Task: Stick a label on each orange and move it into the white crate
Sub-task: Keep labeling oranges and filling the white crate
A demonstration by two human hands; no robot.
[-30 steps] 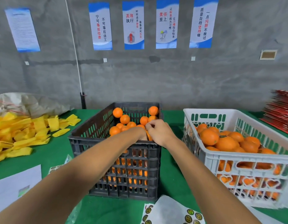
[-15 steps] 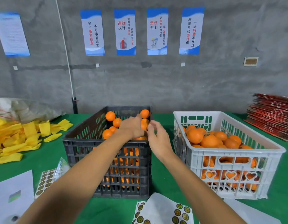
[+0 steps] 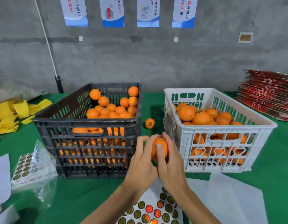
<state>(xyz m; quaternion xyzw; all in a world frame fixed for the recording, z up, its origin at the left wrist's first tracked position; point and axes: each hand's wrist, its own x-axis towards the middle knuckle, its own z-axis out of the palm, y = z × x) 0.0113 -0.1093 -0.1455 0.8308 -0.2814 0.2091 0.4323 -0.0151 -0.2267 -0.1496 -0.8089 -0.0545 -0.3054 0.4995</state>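
Both hands are wrapped around one orange (image 3: 159, 147), left hand (image 3: 142, 160) cupping its side, right hand (image 3: 170, 164) with the thumb pressed on the front. It's held up between the black crate (image 3: 85, 125) and white crate (image 3: 220, 128), above the sticker sheet (image 3: 149, 210) on the green surface (image 3: 85, 196).

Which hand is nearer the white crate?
Right. The right hand holds the orange just in front of the white crate; the left hand is on the orange's far side.
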